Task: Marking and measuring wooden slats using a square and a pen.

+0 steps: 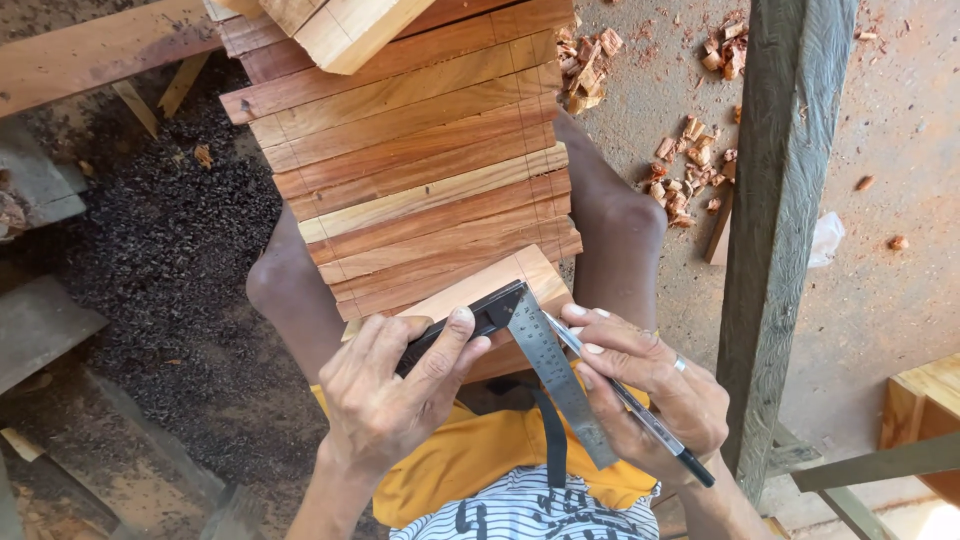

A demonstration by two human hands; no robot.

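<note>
The left hand (pixel 395 385) is gripping the dark stock of a try square (pixel 520 345), fingers wrapped closed around it and thumb pressing on top. The right hand (pixel 655 385) is closing on a pen (pixel 630 405), its tip meeting the square's steel blade. The square is lying across the nearest wooden board (pixel 500 285), at the near edge of a row of boards (pixel 420 170) resting across the person's knees. Wood chips (pixel 690 165) are lying on the concrete floor (pixel 880 250), beside a grey post (pixel 780 200).

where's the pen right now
In the head view, lower right: the pen lies in the right hand, its tip against the metal square.
</note>
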